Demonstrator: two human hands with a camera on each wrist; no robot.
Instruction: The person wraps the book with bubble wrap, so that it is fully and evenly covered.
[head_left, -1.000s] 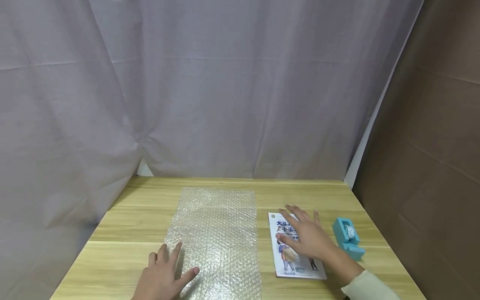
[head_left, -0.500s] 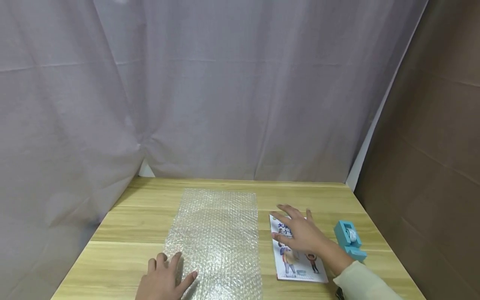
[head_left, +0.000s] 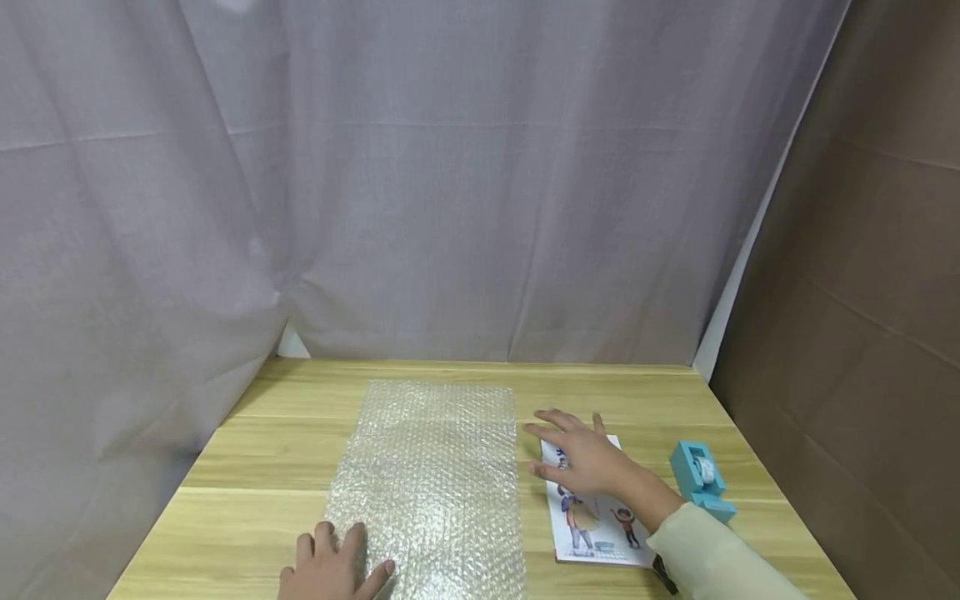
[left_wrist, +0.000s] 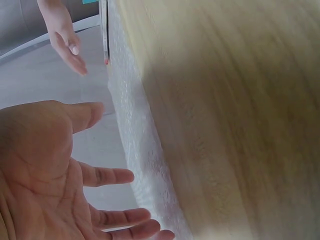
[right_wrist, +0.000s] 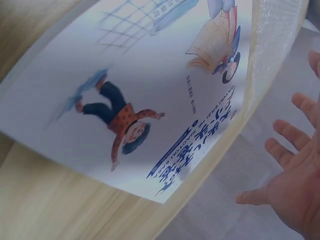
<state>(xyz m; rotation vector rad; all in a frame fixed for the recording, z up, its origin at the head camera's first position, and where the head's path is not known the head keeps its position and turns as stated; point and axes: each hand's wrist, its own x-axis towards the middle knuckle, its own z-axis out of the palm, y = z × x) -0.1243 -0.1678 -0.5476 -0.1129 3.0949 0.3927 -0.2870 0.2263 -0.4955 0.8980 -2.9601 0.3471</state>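
Right hand [head_left: 585,460] over book [head_left: 600,525], left hand [head_left: 326,568] at bubble wrap [head_left: 438,475]

Right: fingers spread, above the book's far half, apart from the cover. Left: fingers spread at the wrap's left edge; cannot tell whether they touch it. Book lies flat, cover up, on the wooden table [head_left: 247,517], between wrap and blue tape dispenser [head_left: 699,489].

Book [head_left: 600,525] was partly hidden behind right hand [head_left: 583,460], bubble wrap [head_left: 438,483] was cropped at bottom edge, left hand [head_left: 326,571] likewise
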